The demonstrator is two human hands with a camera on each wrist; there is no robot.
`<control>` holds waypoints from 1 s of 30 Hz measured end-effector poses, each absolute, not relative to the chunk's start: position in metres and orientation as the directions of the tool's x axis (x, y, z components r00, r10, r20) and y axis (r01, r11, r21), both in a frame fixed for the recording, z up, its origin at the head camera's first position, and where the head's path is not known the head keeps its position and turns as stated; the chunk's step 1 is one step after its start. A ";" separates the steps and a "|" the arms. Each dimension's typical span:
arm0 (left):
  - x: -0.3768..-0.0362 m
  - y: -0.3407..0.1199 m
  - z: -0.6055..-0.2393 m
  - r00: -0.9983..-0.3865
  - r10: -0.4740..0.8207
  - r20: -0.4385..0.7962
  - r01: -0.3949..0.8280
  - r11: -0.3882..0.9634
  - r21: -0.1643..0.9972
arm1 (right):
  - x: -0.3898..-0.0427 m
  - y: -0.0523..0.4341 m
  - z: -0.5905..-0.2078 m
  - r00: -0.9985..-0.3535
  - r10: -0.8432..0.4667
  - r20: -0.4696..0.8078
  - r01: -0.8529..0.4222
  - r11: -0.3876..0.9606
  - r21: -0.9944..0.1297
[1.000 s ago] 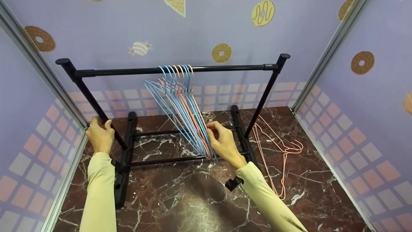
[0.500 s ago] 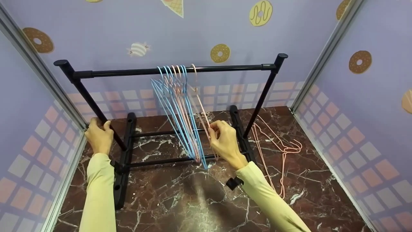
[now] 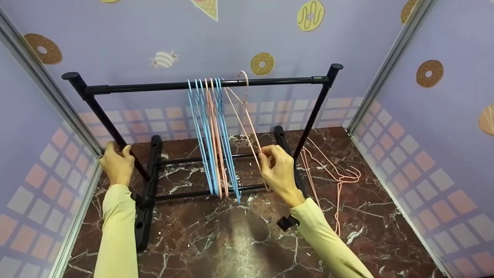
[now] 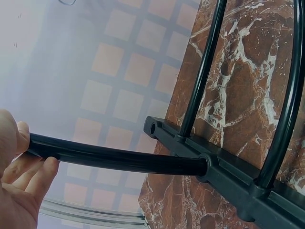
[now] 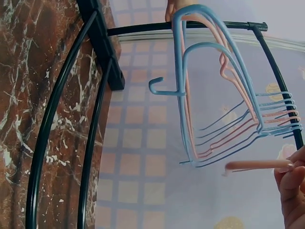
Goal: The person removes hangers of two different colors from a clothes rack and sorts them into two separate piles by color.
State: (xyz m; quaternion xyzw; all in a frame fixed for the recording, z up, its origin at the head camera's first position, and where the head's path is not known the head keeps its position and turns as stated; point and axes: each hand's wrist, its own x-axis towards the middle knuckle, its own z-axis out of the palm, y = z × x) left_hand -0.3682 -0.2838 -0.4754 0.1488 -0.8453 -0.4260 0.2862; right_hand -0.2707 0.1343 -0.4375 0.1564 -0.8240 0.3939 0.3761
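The left hand [image 3: 117, 164] was wrapped around the left upright post of the black metal garment rack [image 3: 204, 83], low down near its base; in the left wrist view the fingers [image 4: 33, 179] curled round the black tube [image 4: 114, 160] just short of where it met the foot bar. The rack stood on a dark red marble-patterned floor [image 3: 239, 239] inside a booth with lilac walls printed with doughnuts and sweets [image 3: 154, 34].

The right hand [image 3: 278, 172] pinched the lower part of a thin pink wire hanger [image 3: 247, 123], fingers closed on the wire. That hanger leaned at a slant, its hook [image 3: 244, 77] up at the top rail, raised slightly above the bar; whether it touched the rail could not be told. It stood just right of a bunch of blue and pink wire hangers [image 3: 212, 135] that hung straight down from the middle of the rail, their lower ends near the bottom crossbars. In the right wrist view the bunch [image 5: 224, 95] showed as nested blue and pink loops, with the fingertips [image 5: 290, 183] holding a pink wire end [image 5: 257, 165] near by.

To the right of the rack, more pink wire hangers [image 3: 335, 177] lay flat on the floor, apart from the right hand. Both arms wore pale yellow sleeves [image 3: 115, 231].
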 end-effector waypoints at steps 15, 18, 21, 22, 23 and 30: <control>-0.370 -0.282 -0.477 -0.787 -0.510 0.347 -0.016 0.579 0.815 | -0.252 0.156 -0.463 -0.603 0.067 0.795 -0.586 0.638 -0.499; -0.371 -0.282 -0.476 -0.788 -0.509 0.345 -0.015 0.577 0.816 | -0.247 0.162 -0.470 -0.600 0.062 0.798 -0.579 0.655 -0.486; -0.371 -0.282 -0.475 -0.788 -0.511 0.342 -0.019 0.576 0.817 | -0.244 0.166 -0.478 -0.611 0.062 0.789 -0.563 0.667 -0.488; -0.370 -0.282 -0.475 -0.789 -0.512 0.340 -0.022 0.577 0.816 | -0.243 0.167 -0.480 -0.613 0.064 0.788 -0.558 0.670 -0.489; -0.370 -0.282 -0.475 -0.789 -0.513 0.339 -0.025 0.577 0.816 | -0.242 0.168 -0.482 -0.614 0.067 0.786 -0.555 0.671 -0.491; -0.370 -0.280 -0.474 -0.789 -0.524 0.320 -0.045 0.570 0.821 | -0.237 0.174 -0.499 -0.633 0.077 0.770 -0.506 0.712 -0.487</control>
